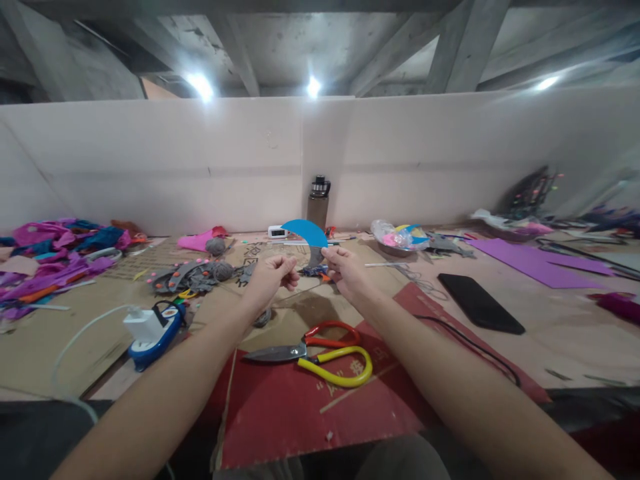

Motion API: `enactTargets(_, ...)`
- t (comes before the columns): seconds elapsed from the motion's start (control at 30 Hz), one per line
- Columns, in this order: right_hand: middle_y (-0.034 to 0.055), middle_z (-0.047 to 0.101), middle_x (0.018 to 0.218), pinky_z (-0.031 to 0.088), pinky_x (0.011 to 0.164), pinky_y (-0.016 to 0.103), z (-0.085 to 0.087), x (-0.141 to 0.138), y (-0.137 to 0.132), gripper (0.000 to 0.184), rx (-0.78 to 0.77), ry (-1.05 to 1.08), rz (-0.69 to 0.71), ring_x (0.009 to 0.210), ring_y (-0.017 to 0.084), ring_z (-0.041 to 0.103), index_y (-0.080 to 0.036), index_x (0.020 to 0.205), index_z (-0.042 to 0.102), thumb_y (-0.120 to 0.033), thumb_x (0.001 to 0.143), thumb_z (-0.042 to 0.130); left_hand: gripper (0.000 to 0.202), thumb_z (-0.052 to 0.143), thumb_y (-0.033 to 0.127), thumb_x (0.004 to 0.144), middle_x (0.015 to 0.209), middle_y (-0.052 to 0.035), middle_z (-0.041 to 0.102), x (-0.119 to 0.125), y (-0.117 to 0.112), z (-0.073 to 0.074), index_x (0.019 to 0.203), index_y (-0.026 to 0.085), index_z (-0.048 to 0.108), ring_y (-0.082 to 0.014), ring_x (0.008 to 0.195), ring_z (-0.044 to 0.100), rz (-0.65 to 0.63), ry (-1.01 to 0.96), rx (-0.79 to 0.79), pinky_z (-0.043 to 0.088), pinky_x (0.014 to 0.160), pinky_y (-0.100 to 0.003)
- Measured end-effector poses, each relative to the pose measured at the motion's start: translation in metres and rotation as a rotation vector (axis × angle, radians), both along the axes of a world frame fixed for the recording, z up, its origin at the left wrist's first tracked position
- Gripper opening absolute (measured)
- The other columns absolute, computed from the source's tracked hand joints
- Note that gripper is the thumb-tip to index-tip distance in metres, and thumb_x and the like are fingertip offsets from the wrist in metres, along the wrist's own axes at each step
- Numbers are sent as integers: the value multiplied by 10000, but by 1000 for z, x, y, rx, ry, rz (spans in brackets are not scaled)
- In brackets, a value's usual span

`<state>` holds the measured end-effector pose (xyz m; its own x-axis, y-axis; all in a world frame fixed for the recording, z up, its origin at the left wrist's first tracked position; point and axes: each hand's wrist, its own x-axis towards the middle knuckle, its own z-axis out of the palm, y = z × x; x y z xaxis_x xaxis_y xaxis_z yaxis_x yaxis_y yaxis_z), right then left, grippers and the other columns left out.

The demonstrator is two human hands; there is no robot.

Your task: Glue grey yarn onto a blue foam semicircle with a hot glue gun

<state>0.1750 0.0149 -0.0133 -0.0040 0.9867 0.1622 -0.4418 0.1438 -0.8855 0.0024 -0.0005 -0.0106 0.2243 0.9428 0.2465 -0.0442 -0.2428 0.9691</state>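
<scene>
Held up in front of me is a curved blue piece (306, 231), like a crescent cut from felt or foam sheet. My right hand (345, 270) pinches its lower right end between thumb and fingers. To the left of it, my left hand (274, 279) is closed with thumb and fingers pressed together; whatever it may hold is too small to make out. Below both hands, scissors (303, 352) with one red and one yellow handle lie on a red cardboard sheet (280, 420), blades to the left.
A blue power strip (155, 340) with a white plug sits at left, near grey yarn pieces (193, 277) and a colourful scrap heap (55, 257). At right lie a black phone (480, 303) and purple sheets (530, 260). A bottle (318, 203) and a bowl (395, 249) stand behind.
</scene>
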Motion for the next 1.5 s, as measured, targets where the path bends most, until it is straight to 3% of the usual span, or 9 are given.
enactTargets(0.2, -103, 295, 483, 138, 390, 215, 2, 0, -1, 406, 4, -4, 0, 426, 28, 195, -180, 571, 461, -382, 490, 804, 451, 527, 521, 798, 445, 36, 450, -2, 6, -4, 526, 167, 461, -61, 374, 380, 110, 73, 35, 271, 392, -214)
enactTargets(0.37, -105, 284, 479, 131, 387, 207, 0, 0, 1, 383, -11, 3, 0, 420, 28, 196, -180, 589, 478, -368, 501, 799, 169, 628, 307, 734, 746, -47, 668, -2, 12, -5, 746, 139, 625, -97, 625, 575, 102, 108, 13, 392, 523, -196)
enactTargets(0.53, -104, 291, 481, 147, 388, 197, -3, 0, 2, 377, 8, -9, -2, 421, 27, 203, -175, 598, 489, -372, 517, 799, 303, 660, 299, 732, 1023, -80, 659, 3, 5, 0, 993, 151, 617, -56, 590, 559, -86, -103, -163, 312, 416, -162)
enactTargets(0.73, -95, 317, 484, 161, 392, 200, -3, -2, -1, 360, 45, -20, 5, 430, 30, 233, -170, 599, 517, -387, 531, 796, 279, 751, 323, 662, 685, -13, 621, 11, -6, 1, 790, 138, 586, -61, 515, 543, -275, -132, -312, 385, 445, -168)
enactTargets(0.9, -103, 286, 475, 144, 391, 200, 1, 0, -1, 369, 31, 37, -29, 431, 27, 206, -171, 581, 503, -354, 493, 811, 263, 716, 314, 684, 528, 27, 545, 6, 0, -1, 632, 135, 531, -33, 374, 435, -115, -29, -269, 296, 363, -156)
enactTargets(1.17, -103, 283, 487, 126, 388, 214, 1, 4, 5, 369, 18, 92, -76, 436, 36, 178, -179, 615, 535, -343, 456, 825, 83, 637, 177, 710, 530, 30, 529, -35, 27, 13, 681, 133, 572, -30, 397, 422, 389, -380, -49, 273, 376, -138)
enactTargets(1.27, -103, 281, 489, 129, 389, 209, 1, 4, 4, 376, 18, 78, -49, 437, 35, 178, -178, 613, 529, -348, 462, 828, 118, 617, 259, 755, 586, 15, 563, -45, 34, 13, 739, 144, 596, -41, 411, 443, 478, -364, -24, 289, 371, -146)
enactTargets(1.37, -103, 280, 481, 135, 391, 210, -1, 2, 2, 387, 7, 35, -20, 431, 35, 191, -180, 590, 495, -367, 486, 817, 406, 543, 508, 794, 751, -77, 641, -38, 33, 6, 804, 116, 646, -64, 450, 490, 282, -163, -108, 298, 354, -169)
enactTargets(1.5, -107, 285, 473, 110, 389, 217, -4, 0, 2, 394, -4, 18, 59, 419, 32, 185, -180, 596, 488, -365, 487, 817, 505, 539, 592, 769, 1028, -119, 634, -14, 18, 1, 968, 139, 644, -87, 592, 564, -10, -34, -47, 382, 412, -183)
